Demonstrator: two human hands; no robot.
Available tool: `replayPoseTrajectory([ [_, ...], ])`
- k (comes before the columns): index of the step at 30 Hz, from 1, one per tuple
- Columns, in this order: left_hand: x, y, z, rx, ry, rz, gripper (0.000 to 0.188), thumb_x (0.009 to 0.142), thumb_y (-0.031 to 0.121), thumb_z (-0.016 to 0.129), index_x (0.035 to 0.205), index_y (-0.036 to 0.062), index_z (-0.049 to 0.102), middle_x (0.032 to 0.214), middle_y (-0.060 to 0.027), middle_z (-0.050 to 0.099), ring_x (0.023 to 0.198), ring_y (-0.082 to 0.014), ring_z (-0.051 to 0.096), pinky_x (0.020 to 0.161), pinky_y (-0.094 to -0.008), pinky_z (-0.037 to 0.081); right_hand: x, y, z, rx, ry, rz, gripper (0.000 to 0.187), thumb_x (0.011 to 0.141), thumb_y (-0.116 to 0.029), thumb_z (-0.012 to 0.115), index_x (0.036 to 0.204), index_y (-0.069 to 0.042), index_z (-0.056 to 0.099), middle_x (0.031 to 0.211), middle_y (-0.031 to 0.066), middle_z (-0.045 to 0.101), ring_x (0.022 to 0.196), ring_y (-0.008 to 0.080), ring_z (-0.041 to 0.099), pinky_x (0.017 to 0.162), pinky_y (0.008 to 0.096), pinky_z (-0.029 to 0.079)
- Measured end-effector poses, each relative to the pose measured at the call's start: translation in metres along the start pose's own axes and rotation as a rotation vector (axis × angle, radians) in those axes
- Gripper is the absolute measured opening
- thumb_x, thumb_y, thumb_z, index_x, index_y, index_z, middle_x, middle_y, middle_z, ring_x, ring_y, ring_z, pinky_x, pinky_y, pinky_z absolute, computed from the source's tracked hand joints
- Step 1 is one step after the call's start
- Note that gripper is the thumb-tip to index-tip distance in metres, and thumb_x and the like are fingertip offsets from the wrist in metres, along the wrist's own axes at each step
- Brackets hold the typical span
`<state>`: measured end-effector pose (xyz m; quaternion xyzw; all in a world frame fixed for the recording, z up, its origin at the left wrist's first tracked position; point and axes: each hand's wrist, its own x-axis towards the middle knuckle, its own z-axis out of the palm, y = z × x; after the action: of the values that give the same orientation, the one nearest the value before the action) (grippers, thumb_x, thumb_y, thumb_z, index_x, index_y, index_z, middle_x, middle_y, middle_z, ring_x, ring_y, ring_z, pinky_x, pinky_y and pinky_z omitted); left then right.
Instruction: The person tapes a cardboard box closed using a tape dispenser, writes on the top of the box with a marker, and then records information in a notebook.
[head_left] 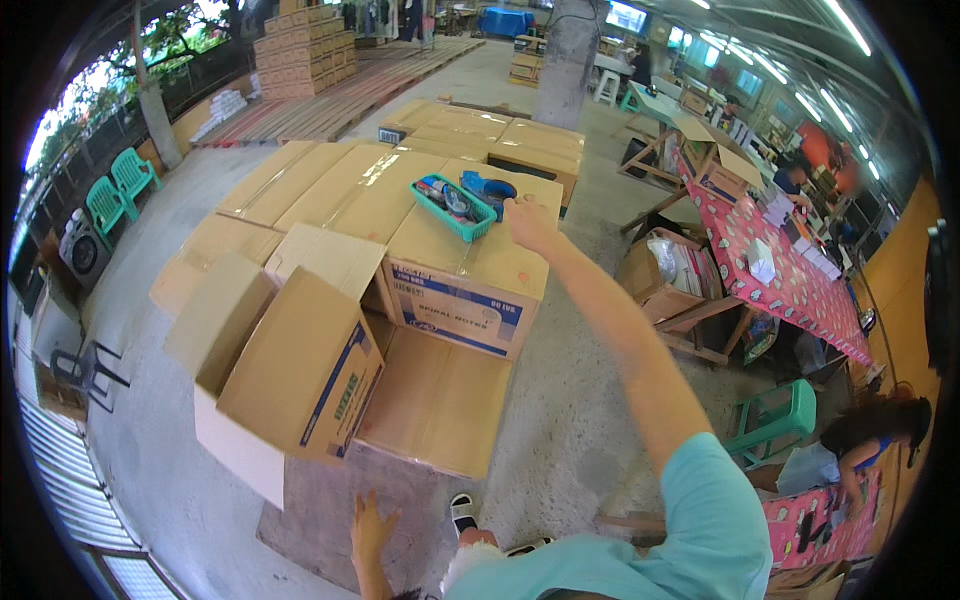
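Note:
My right arm stretches forward over the stacked cartons. The curled fingers of my right hand (532, 226) are closed at the near edge of a blue tape dispenser (486, 186), on top of a taped carton (425, 240). Beside it sits a green plastic basket (468, 231) filled with small tools and supplies. Low in front of me, my left hand (373, 527) hangs with its fingers apart and nothing in them. Ahead of that hand stands a cardboard box (290, 370) with its flaps open, tilted toward me. Another carton (440, 395) lies right of it.
More sealed cartons (300, 190) extend to the far left. A concrete pillar (568, 70) rises behind them. On the right stand a table with a pink patterned cloth (740, 240) and a green stool (775, 420); people work there. Green chairs (110, 200) stand far left.

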<state>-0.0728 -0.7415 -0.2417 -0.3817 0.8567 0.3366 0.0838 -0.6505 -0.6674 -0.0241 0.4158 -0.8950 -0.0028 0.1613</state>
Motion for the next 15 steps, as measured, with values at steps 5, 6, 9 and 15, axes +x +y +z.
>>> replayPoseTrajectory([
  [5, 0.005, -0.06, 0.049, 0.021, -0.133, -0.094, 0.079, 0.08, 0.036, 0.071, 0.143, 0.0051, 0.035, 0.145, -0.0315, 0.034, 0.133, -0.0441, 0.037, 0.107, -0.0459, 0.035, 0.055, 0.01, 0.058, -0.07, 0.307, 0.102, 0.047, 0.076, -0.015, 0.067, 0.12, -0.009, 0.051, 0.113, 0.0126, 0.063, 0.117, 0.0294, 0.053, 0.088, 0.047, 0.048],
  [6, 0.011, -0.068, 0.051, 0.035, -0.133, -0.098, 0.079, 0.08, 0.036, 0.071, 0.143, 0.0051, 0.035, 0.145, -0.0315, 0.034, 0.133, -0.0441, 0.037, 0.107, -0.0459, 0.035, 0.06, 0.01, 0.06, -0.012, 0.216, 0.126, 0.054, 0.076, -0.017, 0.069, 0.124, -0.01, 0.048, 0.115, 0.0141, 0.063, 0.115, 0.03, 0.055, 0.087, 0.0466, 0.049],
  [9, 0.016, -0.064, 0.043, -0.032, -0.285, -0.083, 0.086, 0.082, 0.045, 0.067, 0.149, 0.0079, 0.027, 0.15, -0.0281, 0.026, 0.141, -0.0421, 0.024, 0.115, -0.0451, 0.025, 0.066, 0.017, 0.055, 0.09, 0.009, 0.179, 0.068, 0.075, -0.02, 0.072, 0.135, -0.013, 0.041, 0.113, 0.0168, 0.062, 0.107, 0.0315, 0.059, 0.083, 0.0466, 0.05],
  [15, 0.059, -0.002, -0.013, 0.115, -0.287, 0.093, 0.081, 0.084, 0.039, 0.066, 0.148, 0.0048, 0.028, 0.149, -0.03, 0.027, 0.139, -0.0425, 0.027, 0.114, -0.0455, 0.026, 0.047, 0.01, 0.051, 0.254, 0.006, 0.138, 0.083, 0.08, -0.011, 0.067, 0.15, -0.021, 0.022, 0.095, 0.0195, 0.064, 0.09, 0.0376, 0.064, 0.077, 0.048, 0.051],
])
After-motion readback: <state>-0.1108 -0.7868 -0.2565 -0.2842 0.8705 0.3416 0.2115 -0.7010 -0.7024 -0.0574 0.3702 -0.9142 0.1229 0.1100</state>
